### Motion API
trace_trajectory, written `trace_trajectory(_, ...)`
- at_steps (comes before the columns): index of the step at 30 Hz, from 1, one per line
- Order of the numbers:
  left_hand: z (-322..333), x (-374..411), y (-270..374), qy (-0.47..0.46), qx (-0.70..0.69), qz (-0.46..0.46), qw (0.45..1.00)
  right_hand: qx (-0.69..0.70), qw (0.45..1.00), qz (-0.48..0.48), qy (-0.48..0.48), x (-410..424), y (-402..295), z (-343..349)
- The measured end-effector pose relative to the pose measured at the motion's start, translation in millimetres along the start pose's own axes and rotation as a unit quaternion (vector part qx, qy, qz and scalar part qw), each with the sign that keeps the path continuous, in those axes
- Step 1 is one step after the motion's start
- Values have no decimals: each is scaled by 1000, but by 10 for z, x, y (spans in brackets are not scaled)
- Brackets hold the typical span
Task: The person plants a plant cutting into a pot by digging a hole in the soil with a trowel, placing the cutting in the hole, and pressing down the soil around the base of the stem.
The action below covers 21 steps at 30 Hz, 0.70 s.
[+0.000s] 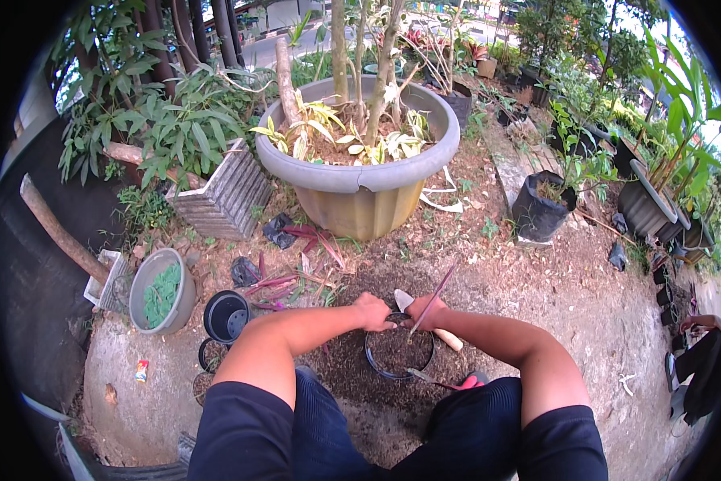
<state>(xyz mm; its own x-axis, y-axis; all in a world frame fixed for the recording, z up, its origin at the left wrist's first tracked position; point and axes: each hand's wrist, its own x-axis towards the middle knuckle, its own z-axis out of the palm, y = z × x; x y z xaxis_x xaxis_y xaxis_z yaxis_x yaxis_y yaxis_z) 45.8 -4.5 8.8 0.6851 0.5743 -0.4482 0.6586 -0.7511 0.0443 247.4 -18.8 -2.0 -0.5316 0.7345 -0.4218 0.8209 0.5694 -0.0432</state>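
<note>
Between my feet stands a round black plant pot (399, 355) filled with dark soil, with a thin reddish stem (435, 297) slanting up from it. My left hand (373, 312) is at the far rim, its fingers curled over the edge. Beside it, my right hand (426, 312) touches the same rim; a tool with a pale blade (403, 299) and a light wooden handle (448, 340) lies under or in this hand, and I cannot tell whether it is held. A second metal tool (423, 377) rests against the near rim.
A large cracked planter (358, 180) stands ahead. On the left are a grey tub (183, 306) with green material, an empty black pot (216, 312) and a ribbed square planter (222, 195). Right, a black grow bag (540, 210) holds a plant. Another person (706, 361) is at the far right.
</note>
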Motion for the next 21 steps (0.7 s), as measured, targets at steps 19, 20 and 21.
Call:
trace_trajectory(19, 56, 84, -42, 27, -7, 3, 1000, -2, 997, 70, -33, 41, -128, -98)
trace_trajectory(20, 37, 94, -33, 23, -4, 3, 1000, 6, 997, 65, -33, 49, -90, -65)
trace_trajectory(21, 36, 91, -34, 19, -1, 2, 1000, 14, 998, 58, -34, 45, -89, -71)
